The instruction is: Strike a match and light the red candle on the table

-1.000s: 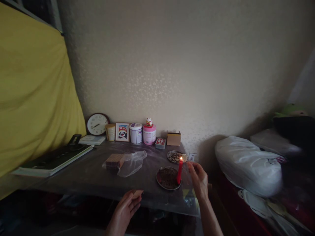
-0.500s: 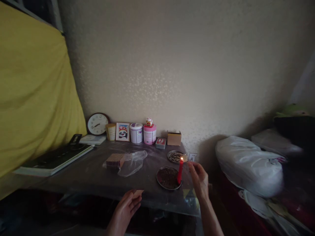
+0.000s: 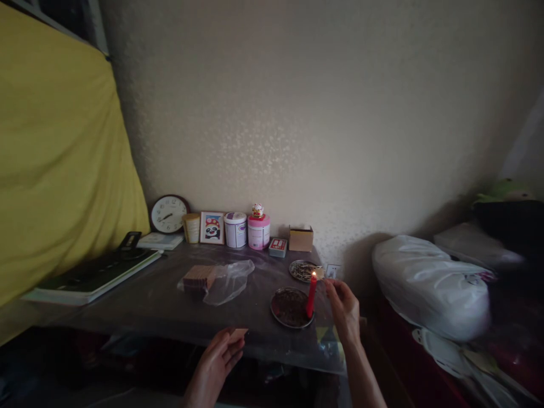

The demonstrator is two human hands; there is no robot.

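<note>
A red candle [image 3: 311, 296] stands upright at the right side of a round metal plate [image 3: 276, 318], its wick alight. My right hand [image 3: 345, 309] is just to the right of the flame, thumb and fingers pinched on a thin match [image 3: 323, 280] that points toward it. Low in front of the table's edge, my left hand [image 3: 219, 357] is closed around a small brown matchbox [image 3: 238, 335]. Behind the candle a second metal plate [image 3: 294, 276] holds many matchsticks.
A pack of matchboxes [image 3: 199, 276] lies in torn clear plastic [image 3: 232, 282]. Along the wall stand a clock [image 3: 169, 214], a panda picture [image 3: 212, 228], two canisters, a tin [image 3: 277, 247] and a cardboard box [image 3: 301, 239]. White bags [image 3: 429, 286] sit at right.
</note>
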